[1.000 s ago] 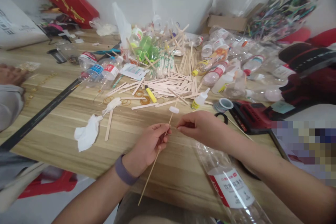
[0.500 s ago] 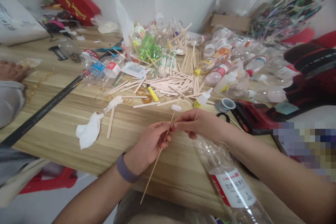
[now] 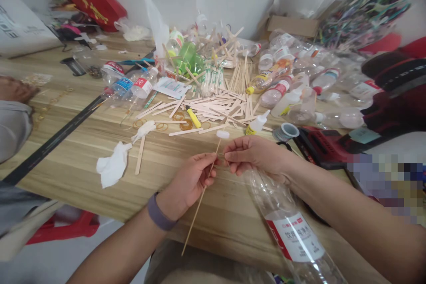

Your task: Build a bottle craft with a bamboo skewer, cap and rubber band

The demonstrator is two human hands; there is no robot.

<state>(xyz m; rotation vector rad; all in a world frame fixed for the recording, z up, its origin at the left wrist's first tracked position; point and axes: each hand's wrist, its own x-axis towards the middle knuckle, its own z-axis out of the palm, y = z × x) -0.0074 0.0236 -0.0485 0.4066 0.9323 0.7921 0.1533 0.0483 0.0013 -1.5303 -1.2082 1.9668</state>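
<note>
My left hand point(image 3: 189, 184), with a purple band on the wrist, pinches a long thin wooden skewer point(image 3: 196, 213) that slants from the table's front edge up to a white bottle cap point(image 3: 222, 134) stuck on its tip. My right hand point(image 3: 254, 154) is closed in a pinch beside the skewer, fingertips almost touching the left hand's; what it holds is too small to make out. A clear plastic bottle point(image 3: 289, 230) with a red and white label lies under my right forearm.
A heap of wooden craft sticks point(image 3: 216, 108), rubber bands, a small glue bottle point(image 3: 256, 124), a tape roll point(image 3: 285, 132) and many empty bottles point(image 3: 299, 84) crowd the table's middle and right. A crumpled white tissue point(image 3: 113, 166) and a black bar point(image 3: 49, 144) lie left. Another person's sleeve point(image 3: 11, 126) shows at far left.
My right hand has drawn in a little toward the left hand and the skewer. The skewer and cap have barely moved.
</note>
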